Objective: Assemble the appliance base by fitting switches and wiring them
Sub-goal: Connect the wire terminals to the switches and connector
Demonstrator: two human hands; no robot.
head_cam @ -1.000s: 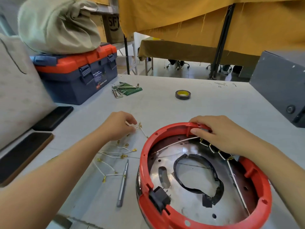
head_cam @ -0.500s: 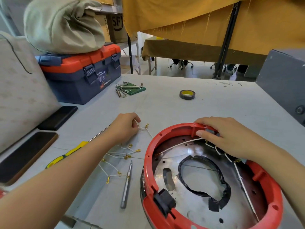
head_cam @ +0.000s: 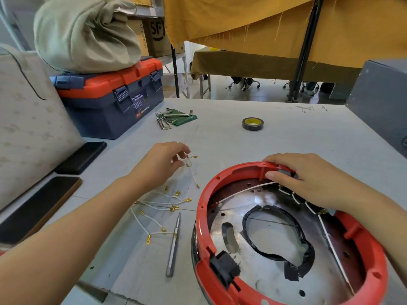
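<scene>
The round appliance base (head_cam: 203,216), a red plastic ring around a shiny metal plate, lies open side up at the lower right. My right hand (head_cam: 308,181) rests on its far rim, fingers curled over the edge above a row of black switches (head_cam: 308,202) joined by white wires. A black switch (head_cam: 224,268) sits in the near rim. My left hand (head_cam: 163,160) pinches a short white wire (head_cam: 193,176) with brass terminals, lifted off the table left of the base. Several loose white wires (head_cam: 158,208) lie below that hand.
A metal screwdriver bit (head_cam: 174,241) lies beside the wires. A tape roll (head_cam: 252,123) and hex keys (head_cam: 174,118) lie farther back. A blue and orange toolbox (head_cam: 110,102) with a cloth bag stands back left, two dark phones (head_cam: 81,157) left, a grey box (head_cam: 383,102) right.
My left hand has lifted one white wire up off the table. My right hand keeps its place on the base rim. The camera view has shifted slightly.
</scene>
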